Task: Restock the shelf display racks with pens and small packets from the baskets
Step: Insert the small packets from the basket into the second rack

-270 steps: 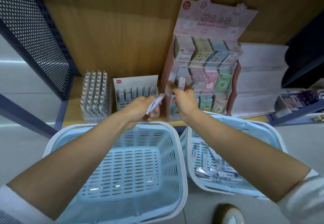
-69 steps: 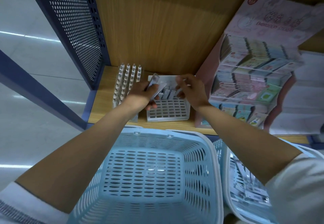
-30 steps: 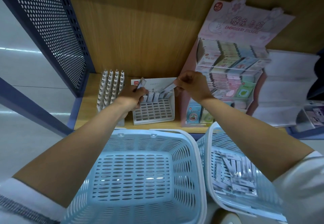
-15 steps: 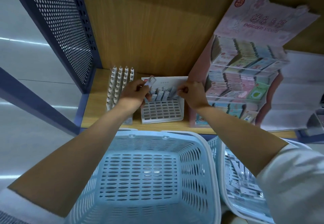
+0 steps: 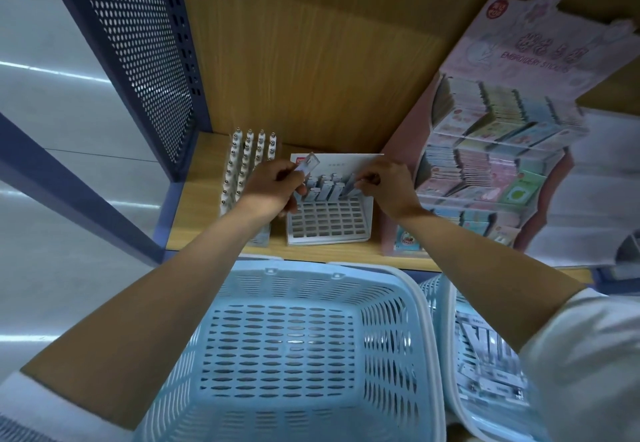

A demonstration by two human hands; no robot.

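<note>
Fingers of the right hand [image 5: 389, 187] pinch a small packet [image 5: 347, 186], seemingly seating it in the back row of the grid rack [image 5: 329, 225] at frame centre. Beside it the left hand [image 5: 273, 189] grips a spare packet [image 5: 307, 165], kept ready. More stock lies in the lower-right basket [image 5: 452, 355].

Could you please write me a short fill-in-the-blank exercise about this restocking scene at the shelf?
1. The left hand holds a small ____ above the white grid rack.
2. The left basket is ____, while the right basket holds packets.
3. The pen rack stands to the ____ of the white grid rack.
4. The pink sticker display stands to the ____ of the white grid rack.
Missing words: packet; empty; left; right.
</note>
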